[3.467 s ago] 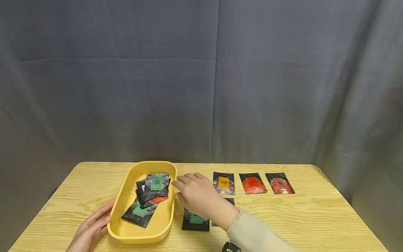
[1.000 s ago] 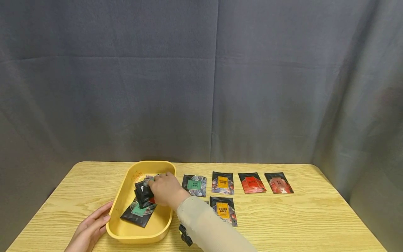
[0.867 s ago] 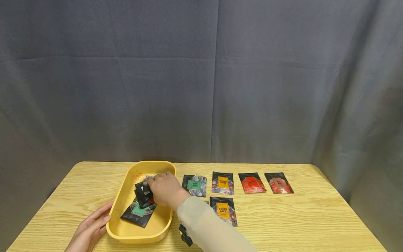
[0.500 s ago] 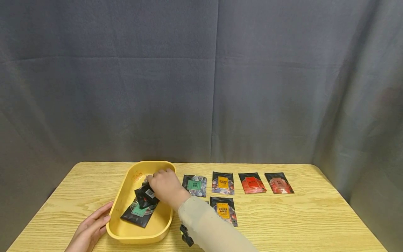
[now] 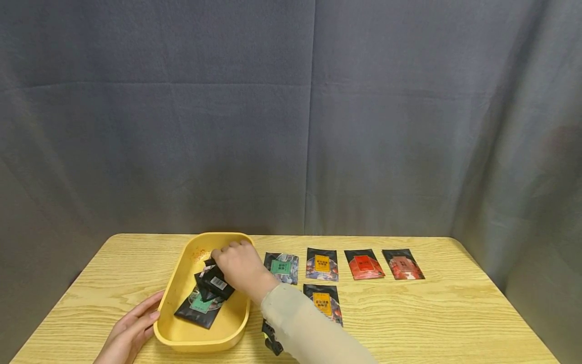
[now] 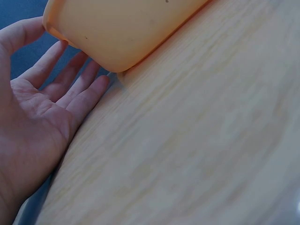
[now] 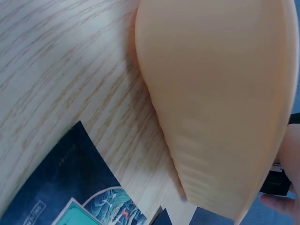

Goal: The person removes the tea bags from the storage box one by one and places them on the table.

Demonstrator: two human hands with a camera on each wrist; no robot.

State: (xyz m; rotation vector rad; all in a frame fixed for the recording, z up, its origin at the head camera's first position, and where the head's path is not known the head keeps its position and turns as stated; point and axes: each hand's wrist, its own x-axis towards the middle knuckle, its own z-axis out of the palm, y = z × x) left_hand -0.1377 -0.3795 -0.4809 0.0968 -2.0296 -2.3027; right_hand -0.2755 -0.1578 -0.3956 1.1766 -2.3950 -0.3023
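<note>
In the head view, a yellow plastic bin [image 5: 202, 346] holds several dark foil sachets. My left hand [image 5: 132, 328] rests at its near left side, the thumb by the rim; in the left wrist view, the extended fingers [image 6: 84, 96] touch the outer wall. My right hand [image 5: 238, 265] reaches over the bin's right rim and pinches the upper edge of a black sachet [image 5: 217, 282], whose back with a white barcode faces up. Beneath it lies a green-labelled sachet [image 5: 198, 309] on the bin floor. The right fingertips are mostly hidden behind the hand.
Right of the bin lie a green-labelled sachet [image 5: 281, 268], a yellow-labelled one [image 5: 322, 264], a red one [image 5: 364, 264] and a pink-labelled one [image 5: 403, 264]. Another yellow-labelled sachet [image 5: 322, 303] sits nearer, beside the right sleeve [image 5: 313, 323]. A grey curtain [image 5: 291, 126] stands behind the table.
My right hand has gone from beside the bin into it and now lifts a sachet, turning up its barcoded back. The left hand stays where it was.
</note>
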